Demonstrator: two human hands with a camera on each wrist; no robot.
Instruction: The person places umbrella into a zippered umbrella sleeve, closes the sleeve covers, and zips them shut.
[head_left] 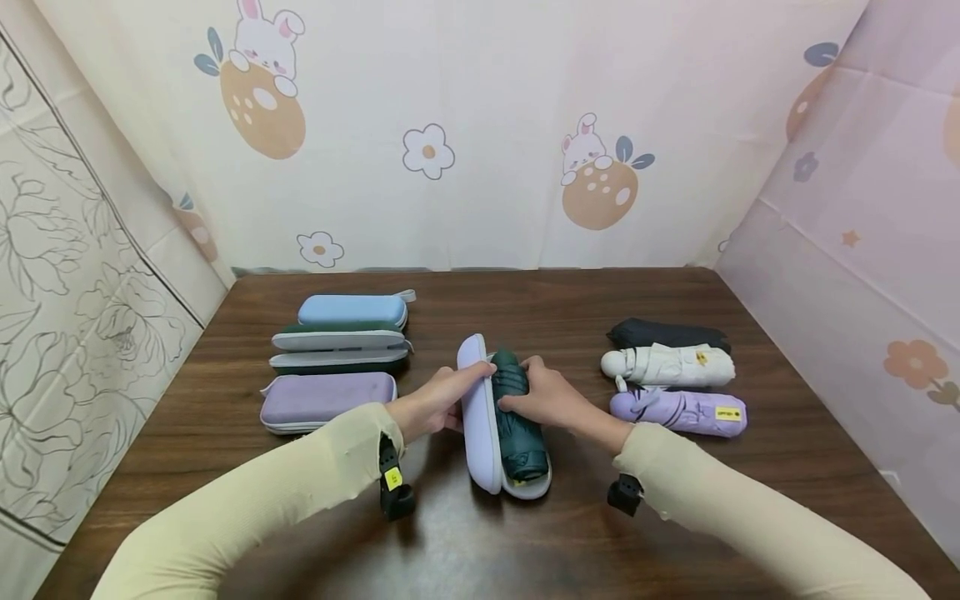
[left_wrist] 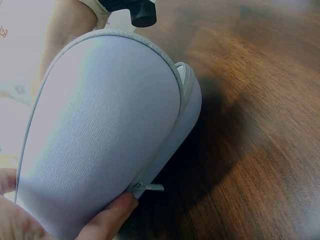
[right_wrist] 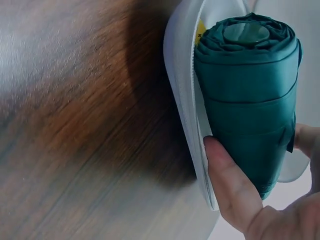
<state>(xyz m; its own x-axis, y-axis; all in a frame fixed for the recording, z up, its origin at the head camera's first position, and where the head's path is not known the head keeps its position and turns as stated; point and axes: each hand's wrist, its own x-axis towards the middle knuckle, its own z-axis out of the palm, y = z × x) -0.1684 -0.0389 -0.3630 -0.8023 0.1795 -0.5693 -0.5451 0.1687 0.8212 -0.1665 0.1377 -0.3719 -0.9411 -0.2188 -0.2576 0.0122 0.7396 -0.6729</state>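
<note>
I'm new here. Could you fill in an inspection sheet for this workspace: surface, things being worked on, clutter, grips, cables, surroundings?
Surface: brown wood-grain table.
Job's things: green umbrella in an open lilac case; whether fully seated, cannot tell.
Clutter: at left, blue case, open green case, purple case; at right, black umbrella, white umbrella, purple umbrella.
Grips: left grip holds the lilac case; right grip holds the green umbrella.
Cables: nothing seen.
Surroundings: patterned cloth behind and beside the table.
</note>
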